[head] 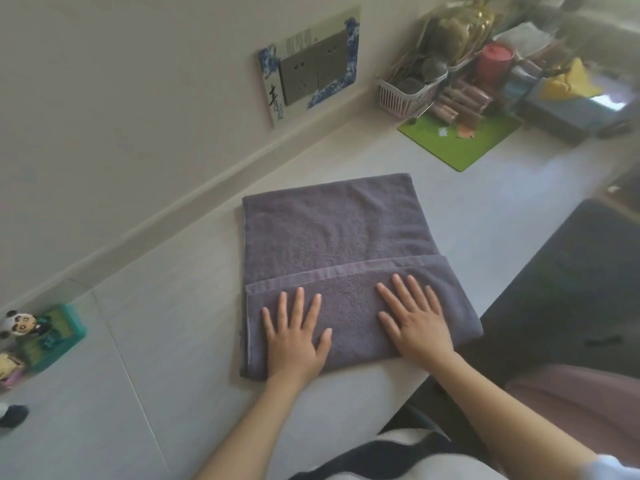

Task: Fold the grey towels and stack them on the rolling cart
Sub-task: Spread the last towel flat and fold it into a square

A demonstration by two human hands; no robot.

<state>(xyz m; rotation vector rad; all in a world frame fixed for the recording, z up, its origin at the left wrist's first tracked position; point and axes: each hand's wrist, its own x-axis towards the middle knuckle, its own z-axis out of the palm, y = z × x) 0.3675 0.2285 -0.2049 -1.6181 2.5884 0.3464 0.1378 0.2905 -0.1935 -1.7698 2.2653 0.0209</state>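
Grey towel, green mat

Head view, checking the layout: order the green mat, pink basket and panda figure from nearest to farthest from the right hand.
From the right hand, flat on the grey towel:
1. Green mat, ahead, slightly right.
2. Pink basket, beyond the mat by the wall.
3. Panda figure, far left.

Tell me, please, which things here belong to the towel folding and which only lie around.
Job: grey towel, left hand, right hand, both pressing flat on its folded flap.
Lying about: green mat, pink basket, panda figure, wall sockets.
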